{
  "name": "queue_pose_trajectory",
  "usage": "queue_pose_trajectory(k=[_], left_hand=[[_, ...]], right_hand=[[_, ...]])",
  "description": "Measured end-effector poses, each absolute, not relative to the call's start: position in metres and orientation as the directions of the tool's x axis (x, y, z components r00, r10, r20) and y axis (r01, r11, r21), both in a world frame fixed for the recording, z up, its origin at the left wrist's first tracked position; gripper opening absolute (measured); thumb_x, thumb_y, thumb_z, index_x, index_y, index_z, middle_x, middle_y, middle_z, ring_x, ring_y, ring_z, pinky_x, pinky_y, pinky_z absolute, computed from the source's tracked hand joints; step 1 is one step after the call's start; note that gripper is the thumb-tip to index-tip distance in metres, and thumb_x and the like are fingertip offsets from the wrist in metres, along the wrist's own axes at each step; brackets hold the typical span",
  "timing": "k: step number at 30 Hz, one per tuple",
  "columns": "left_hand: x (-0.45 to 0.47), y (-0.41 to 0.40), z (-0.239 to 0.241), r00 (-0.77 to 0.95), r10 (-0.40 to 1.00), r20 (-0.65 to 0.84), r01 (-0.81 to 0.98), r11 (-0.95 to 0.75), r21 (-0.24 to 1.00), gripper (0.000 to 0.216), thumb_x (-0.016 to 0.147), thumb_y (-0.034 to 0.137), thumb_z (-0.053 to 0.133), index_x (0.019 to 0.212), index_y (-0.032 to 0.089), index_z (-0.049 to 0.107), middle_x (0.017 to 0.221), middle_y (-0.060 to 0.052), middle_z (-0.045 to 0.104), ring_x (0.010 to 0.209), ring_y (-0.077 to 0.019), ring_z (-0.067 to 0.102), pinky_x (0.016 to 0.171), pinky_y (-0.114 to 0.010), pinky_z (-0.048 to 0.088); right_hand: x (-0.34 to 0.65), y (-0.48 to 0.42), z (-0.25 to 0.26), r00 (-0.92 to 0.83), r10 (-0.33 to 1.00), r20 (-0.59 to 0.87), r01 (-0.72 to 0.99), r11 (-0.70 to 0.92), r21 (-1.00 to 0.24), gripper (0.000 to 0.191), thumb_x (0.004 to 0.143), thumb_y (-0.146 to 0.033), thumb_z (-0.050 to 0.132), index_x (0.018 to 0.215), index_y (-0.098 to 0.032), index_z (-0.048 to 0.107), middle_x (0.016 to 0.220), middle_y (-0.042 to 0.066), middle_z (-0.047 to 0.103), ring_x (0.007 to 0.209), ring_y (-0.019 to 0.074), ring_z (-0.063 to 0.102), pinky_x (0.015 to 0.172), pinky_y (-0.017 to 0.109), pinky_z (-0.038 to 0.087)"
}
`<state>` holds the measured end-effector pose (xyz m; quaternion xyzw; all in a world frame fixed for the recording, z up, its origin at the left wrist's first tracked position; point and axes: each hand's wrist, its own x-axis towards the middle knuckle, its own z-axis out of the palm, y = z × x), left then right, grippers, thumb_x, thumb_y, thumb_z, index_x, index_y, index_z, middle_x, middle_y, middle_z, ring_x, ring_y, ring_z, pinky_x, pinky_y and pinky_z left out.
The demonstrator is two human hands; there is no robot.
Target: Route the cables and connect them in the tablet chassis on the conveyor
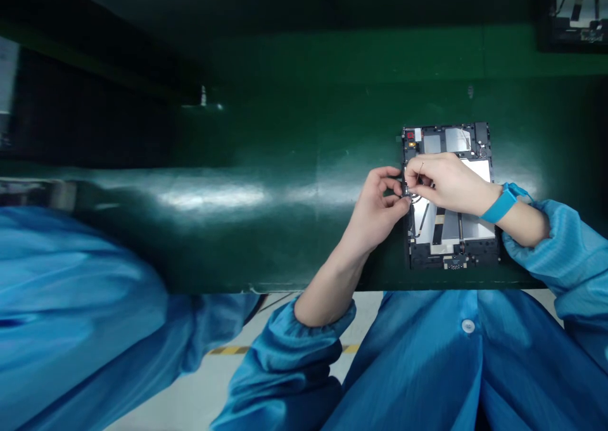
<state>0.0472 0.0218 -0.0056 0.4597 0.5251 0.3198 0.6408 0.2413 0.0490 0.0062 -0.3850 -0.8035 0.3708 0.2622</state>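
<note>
An opened tablet chassis (451, 228) lies on the green belt (266, 228) at the right, its black frame and silver inner plates facing up. My left hand (377, 212) is at its left edge, fingers pinched on a small dark part there. My right hand (444, 180), with a blue wrist strap (501, 204), reaches across the upper half of the chassis. Its fingertips are pinched together on a thin wire or small part next to my left fingers. What exactly the fingers grip is too small to name.
Blue smock sleeves fill the lower frame; a large blue sleeve (71, 310) spreads at the left. A second dark device or tray (577, 9) sits at the top right corner. The belt's front edge (304, 288) runs above a pale floor with yellow-black tape (232, 350).
</note>
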Motion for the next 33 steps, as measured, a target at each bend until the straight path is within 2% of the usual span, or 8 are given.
queue_pose_trajectory(k=[8,12,20,28,33], left_hand=[[0.051,0.039,-0.002,0.222,0.888,-0.403,0.165,0.373,0.913,0.046,0.066,0.004,0.07,0.105,0.02,0.053,0.082,0.01,0.055,0.05,-0.0002,0.047,0.051,-0.016,0.036],[0.052,0.049,-0.001,0.223,0.888,-0.401,0.208,0.359,0.91,0.038,0.067,0.008,0.071,0.098,0.019,0.053,0.077,0.009,0.056,0.05,-0.0024,0.05,0.048,-0.017,0.037],[0.055,0.049,0.001,0.202,0.881,-0.428,0.219,0.385,0.896,0.035,0.07,0.009,0.071,0.097,0.02,0.051,0.075,0.009,0.057,0.043,-0.0037,0.05,0.039,-0.019,0.036],[0.054,0.051,0.003,0.19,0.877,-0.441,0.215,0.401,0.891,0.034,0.07,0.006,0.07,0.094,0.021,0.052,0.072,0.011,0.057,0.041,-0.0031,0.049,0.037,-0.017,0.037],[0.059,0.054,0.007,0.157,0.863,-0.48,0.232,0.44,0.868,0.037,0.064,0.001,0.066,0.091,0.022,0.049,0.064,0.012,0.055,0.038,-0.0047,0.048,0.034,-0.018,0.033]], right_hand=[[0.239,0.065,0.006,-0.481,0.866,0.14,0.554,0.423,-0.717,0.018,0.084,-0.003,0.056,0.081,-0.02,0.06,0.082,0.003,0.064,0.082,0.0198,0.053,0.08,0.032,0.038],[0.238,0.069,0.003,-0.467,0.876,0.119,0.545,0.391,-0.742,0.019,0.084,-0.002,0.056,0.083,-0.02,0.061,0.082,0.002,0.064,0.08,0.0189,0.054,0.079,0.03,0.038],[0.238,0.07,0.003,-0.477,0.871,0.117,0.525,0.389,-0.757,0.019,0.084,-0.002,0.055,0.082,-0.019,0.062,0.082,0.002,0.064,0.078,0.0181,0.055,0.081,0.031,0.039],[0.237,0.068,0.007,-0.473,0.874,0.11,0.515,0.376,-0.77,0.02,0.083,-0.002,0.053,0.082,-0.02,0.062,0.083,0.002,0.065,0.078,0.0186,0.055,0.08,0.031,0.04],[0.237,0.068,0.005,-0.46,0.88,0.12,0.532,0.381,-0.756,0.017,0.085,-0.004,0.056,0.085,-0.019,0.065,0.087,0.004,0.068,0.083,0.0205,0.057,0.083,0.034,0.041]])
